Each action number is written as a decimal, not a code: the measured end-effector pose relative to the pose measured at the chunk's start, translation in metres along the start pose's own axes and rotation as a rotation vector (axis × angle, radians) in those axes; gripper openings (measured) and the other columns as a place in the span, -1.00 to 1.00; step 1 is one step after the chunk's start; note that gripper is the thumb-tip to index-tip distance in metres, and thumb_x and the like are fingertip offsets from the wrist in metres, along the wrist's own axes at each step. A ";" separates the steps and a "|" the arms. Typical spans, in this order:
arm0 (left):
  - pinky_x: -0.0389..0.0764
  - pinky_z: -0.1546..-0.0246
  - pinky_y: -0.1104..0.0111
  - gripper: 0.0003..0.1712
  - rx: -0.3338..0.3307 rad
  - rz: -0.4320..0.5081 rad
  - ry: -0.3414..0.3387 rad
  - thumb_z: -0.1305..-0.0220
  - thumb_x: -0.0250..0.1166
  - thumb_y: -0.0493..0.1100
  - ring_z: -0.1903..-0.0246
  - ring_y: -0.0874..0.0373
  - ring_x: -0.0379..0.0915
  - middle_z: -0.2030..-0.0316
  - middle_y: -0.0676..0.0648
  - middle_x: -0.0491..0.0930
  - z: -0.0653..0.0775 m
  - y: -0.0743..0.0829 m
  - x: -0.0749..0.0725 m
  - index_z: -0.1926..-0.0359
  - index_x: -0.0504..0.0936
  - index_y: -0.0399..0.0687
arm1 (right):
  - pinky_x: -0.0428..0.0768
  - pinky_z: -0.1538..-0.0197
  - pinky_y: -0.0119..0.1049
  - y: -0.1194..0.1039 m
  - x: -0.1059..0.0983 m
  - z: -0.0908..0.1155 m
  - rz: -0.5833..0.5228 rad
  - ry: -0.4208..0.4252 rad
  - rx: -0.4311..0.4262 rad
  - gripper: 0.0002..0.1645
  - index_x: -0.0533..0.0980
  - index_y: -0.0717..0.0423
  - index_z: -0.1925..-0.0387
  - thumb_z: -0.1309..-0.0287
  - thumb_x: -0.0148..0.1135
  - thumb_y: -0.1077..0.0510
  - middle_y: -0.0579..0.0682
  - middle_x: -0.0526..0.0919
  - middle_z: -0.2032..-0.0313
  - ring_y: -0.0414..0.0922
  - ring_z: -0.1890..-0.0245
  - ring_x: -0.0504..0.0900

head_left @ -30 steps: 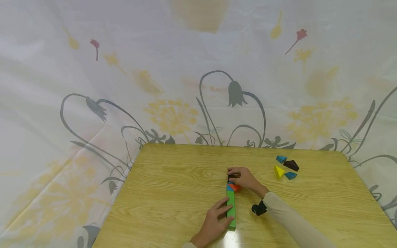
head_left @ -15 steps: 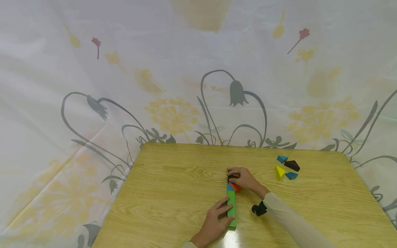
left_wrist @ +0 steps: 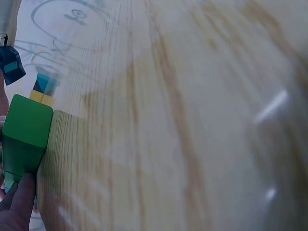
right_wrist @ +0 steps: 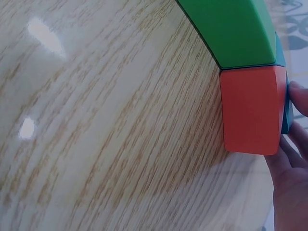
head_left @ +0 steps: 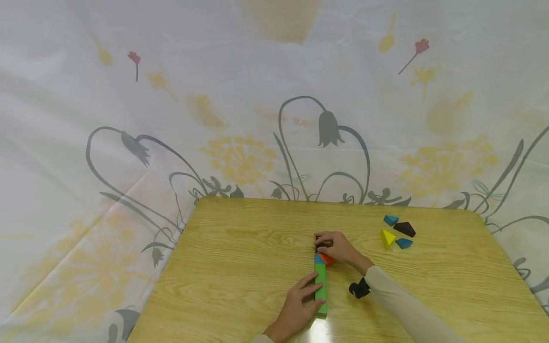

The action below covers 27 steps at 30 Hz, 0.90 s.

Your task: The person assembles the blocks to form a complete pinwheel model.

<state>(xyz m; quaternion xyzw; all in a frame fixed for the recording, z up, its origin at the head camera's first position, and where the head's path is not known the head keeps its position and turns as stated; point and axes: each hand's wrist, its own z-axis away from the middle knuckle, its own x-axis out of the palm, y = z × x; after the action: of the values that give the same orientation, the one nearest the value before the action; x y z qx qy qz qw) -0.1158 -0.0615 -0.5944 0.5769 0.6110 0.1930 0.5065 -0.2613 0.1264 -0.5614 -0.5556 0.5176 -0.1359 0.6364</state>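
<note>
Wood-grain tabletop (head_left: pixel 240 276) supports a green rectangular block (head_left: pixel 322 293) under the extended fingers of the left hand (head_left: pixel 296 305) (apparently for steadiness), while the right hand (head_left: pixel 341 247) pinches a partly covered black block (head_left: pixel 318 242), presumably for alignment.

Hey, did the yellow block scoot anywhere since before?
No: the yellow block sits in the same place against the far edge of the table.

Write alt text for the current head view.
Left hand touches the green part of a block row on a wooden table; right hand holds its far dark piece, with blue and red pieces between. Four loose blocks sit at right, before a floral backdrop.
</note>
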 end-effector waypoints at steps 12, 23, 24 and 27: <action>0.55 0.01 0.45 -0.59 0.015 0.000 0.010 -0.25 0.30 -0.20 -0.16 -0.16 0.36 -0.21 -0.26 0.37 0.000 0.001 0.000 -0.06 0.57 -0.36 | 0.58 -0.05 -0.05 -0.002 -0.003 -0.001 0.009 -0.034 0.013 -0.84 0.64 0.32 0.22 -0.17 0.24 0.33 0.41 0.41 -0.14 0.30 -0.19 0.34; 0.54 -0.01 0.45 -0.58 0.037 -0.059 0.019 -0.23 0.31 -0.18 -0.18 -0.09 0.36 -0.20 -0.25 0.39 -0.001 0.001 0.000 -0.05 0.58 -0.34 | 0.57 -0.07 -0.03 -0.006 -0.006 -0.001 0.029 -0.070 0.040 -0.82 0.63 0.32 0.20 -0.19 0.22 0.31 0.40 0.40 -0.15 0.28 -0.18 0.36; 0.54 -0.01 0.44 -0.58 0.037 -0.061 0.020 -0.23 0.31 -0.18 -0.18 -0.09 0.36 -0.20 -0.25 0.39 -0.001 0.001 0.000 -0.05 0.58 -0.34 | 0.57 -0.07 -0.04 -0.006 -0.006 -0.001 0.026 -0.071 0.043 -0.82 0.63 0.32 0.20 -0.19 0.22 0.30 0.40 0.41 -0.15 0.28 -0.18 0.37; 0.54 -0.01 0.44 -0.58 0.033 -0.059 0.018 -0.23 0.31 -0.17 -0.18 -0.09 0.35 -0.20 -0.25 0.39 -0.001 0.001 0.000 -0.05 0.58 -0.33 | 0.57 -0.07 -0.04 -0.006 -0.006 -0.001 0.022 -0.076 0.047 -0.82 0.63 0.31 0.19 -0.19 0.23 0.30 0.39 0.40 -0.16 0.27 -0.19 0.37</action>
<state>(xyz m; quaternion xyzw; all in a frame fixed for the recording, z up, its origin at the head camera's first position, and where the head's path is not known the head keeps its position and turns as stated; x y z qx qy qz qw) -0.1159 -0.0614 -0.5932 0.5651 0.6355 0.1730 0.4968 -0.2627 0.1282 -0.5527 -0.5393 0.4960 -0.1199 0.6699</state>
